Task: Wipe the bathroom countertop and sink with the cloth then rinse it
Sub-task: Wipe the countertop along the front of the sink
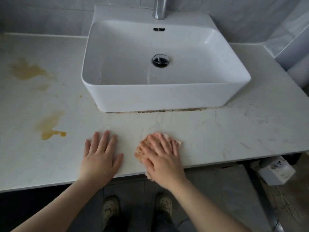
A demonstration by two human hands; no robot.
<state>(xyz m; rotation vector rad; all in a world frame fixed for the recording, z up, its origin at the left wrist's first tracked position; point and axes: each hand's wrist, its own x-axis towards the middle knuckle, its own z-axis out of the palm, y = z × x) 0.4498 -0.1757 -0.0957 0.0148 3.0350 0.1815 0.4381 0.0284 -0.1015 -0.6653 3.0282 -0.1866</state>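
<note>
While the yellow-brown stains (28, 71) on the far and near left of the pale marble-look countertop (234, 131) are not yet wiped, the step in hand reads as wiping the near middle strip.

- Stains: two large patches, one faint patch between them, one small fleck.
- Hands: two. Left hand (100, 156) lies flat on bare countertop, fingers straight and spread, holding nothing.
- Cloth: one. Right hand (162, 156) presses the pink speckled cloth (138, 153) flat at the near edge, fingers straight, not curled round it.
- White rectangular ceramic basin (158, 97): one, far centre; one round chrome drain (160, 60); one chrome tap (159, 9).

Judgement: the next move calls for a firm sweep left onto the stains; the basin and the rinse come after.
</note>
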